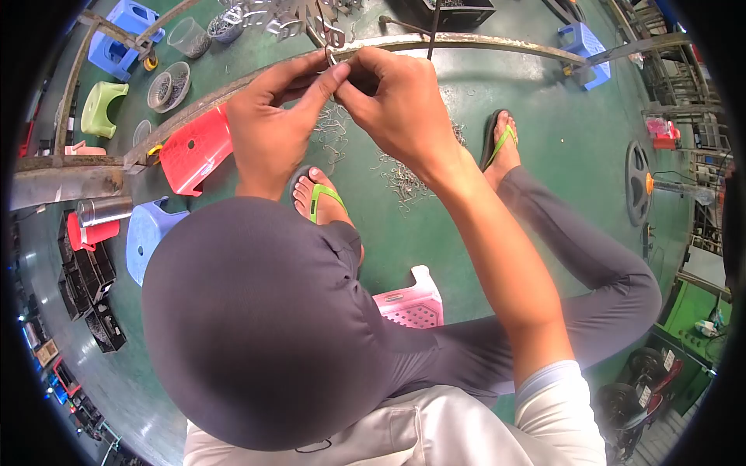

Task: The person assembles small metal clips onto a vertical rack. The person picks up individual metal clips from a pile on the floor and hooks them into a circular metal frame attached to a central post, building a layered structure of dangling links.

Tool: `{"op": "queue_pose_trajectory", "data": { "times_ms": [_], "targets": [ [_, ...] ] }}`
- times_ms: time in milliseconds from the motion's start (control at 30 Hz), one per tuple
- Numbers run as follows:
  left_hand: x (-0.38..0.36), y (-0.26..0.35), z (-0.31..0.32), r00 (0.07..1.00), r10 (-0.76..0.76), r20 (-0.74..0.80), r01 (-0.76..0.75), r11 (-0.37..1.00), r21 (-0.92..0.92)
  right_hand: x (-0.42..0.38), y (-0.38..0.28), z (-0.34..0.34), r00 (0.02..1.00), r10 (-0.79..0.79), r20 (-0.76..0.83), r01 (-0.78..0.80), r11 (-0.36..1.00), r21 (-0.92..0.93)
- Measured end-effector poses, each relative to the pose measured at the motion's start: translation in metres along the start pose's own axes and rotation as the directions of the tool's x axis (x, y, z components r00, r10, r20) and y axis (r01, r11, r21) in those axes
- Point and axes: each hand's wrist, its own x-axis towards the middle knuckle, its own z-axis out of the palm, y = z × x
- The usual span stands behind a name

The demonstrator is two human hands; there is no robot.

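Observation:
My left hand [281, 113] and my right hand [398, 101] meet at the top middle, fingertips nearly touching. Between their pinched thumbs and fingers is a small metal hook [331, 57], mostly covered by the fingers. Directly above it hang several flat, bent metal parts [332, 36], and more shiny ones spread to the upper left. Just beyond my knuckles runs a worn metal frame bar [497, 46]. On the green floor below my hands lie loose piles of thin wire hooks [408, 182].
A red stool [194, 151], a blue stool [151, 233] and a green stool [103, 109] stand on the left. Tubs of small metal parts [177, 81] sit behind the bar. A pink stool [412, 299] is below, beside my leg. Black crates [85, 268] lie far left.

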Motion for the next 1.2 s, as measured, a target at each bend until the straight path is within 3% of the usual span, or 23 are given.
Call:
{"op": "queue_pose_trajectory", "data": {
  "times_ms": [200, 300, 400, 500, 533, 633, 700, 767, 867, 967, 1033, 1200],
  "targets": [
    [0.006, 0.014, -0.003, 0.992, -0.089, 0.094, 0.088, 0.996, 0.012, -0.005, 0.010, -0.001, 1.000, -0.014, 0.012, 0.014, 1.000, 0.024],
    [0.007, 0.019, -0.006, 0.982, -0.135, 0.135, 0.134, 0.991, 0.017, -0.010, 0.025, 0.003, 0.996, 0.071, 0.050, -0.080, 0.973, 0.216],
    [0.008, 0.017, -0.011, 0.975, -0.131, 0.182, 0.134, 0.991, -0.008, -0.013, 0.033, -0.004, 0.939, 0.234, 0.252, -0.329, 0.824, 0.462],
    [0.009, 0.008, -0.016, 0.977, -0.059, 0.207, 0.074, 0.995, -0.066, -0.007, 0.035, -0.010, 0.913, 0.313, 0.260, -0.407, 0.674, 0.617],
    [0.009, 0.005, -0.016, 0.978, -0.027, 0.207, 0.047, 0.995, -0.089, -0.004, 0.036, -0.010, 0.921, 0.335, 0.197, -0.372, 0.611, 0.699],
    [0.008, 0.008, -0.016, 0.983, -0.054, 0.176, 0.067, 0.996, -0.065, -0.017, 0.085, -0.003, 0.843, 0.494, 0.214, -0.534, 0.819, 0.212],
    [0.006, 0.008, -0.016, 0.983, -0.036, 0.179, 0.049, 0.996, -0.071, -0.045, 0.128, 0.018, 0.733, 0.614, 0.294, -0.578, 0.789, -0.207],
    [0.005, 0.009, -0.016, 0.980, -0.040, 0.197, 0.053, 0.997, -0.059, -0.075, 0.165, 0.040, 0.675, 0.652, 0.345, -0.602, 0.757, -0.254],
    [0.003, 0.013, -0.017, 0.972, -0.088, 0.219, 0.095, 0.995, -0.018, -0.099, 0.179, 0.043, 0.741, 0.583, 0.332, -0.499, 0.810, -0.309],
    [0.002, 0.013, -0.019, 0.974, -0.111, 0.198, 0.116, 0.993, -0.012, -0.123, 0.187, 0.034, 0.508, 0.788, 0.348, -0.453, 0.588, -0.671],
    [0.002, 0.009, -0.019, 0.977, -0.101, 0.186, 0.110, 0.993, -0.038, -0.154, 0.178, 0.021, 0.450, 0.811, 0.375, -0.390, 0.556, -0.734],
    [0.003, 0.014, -0.011, 0.975, -0.119, 0.187, 0.126, 0.992, -0.024, -0.209, 0.182, 0.016, 0.480, 0.781, 0.400, -0.335, 0.584, -0.739]
  ]
}}
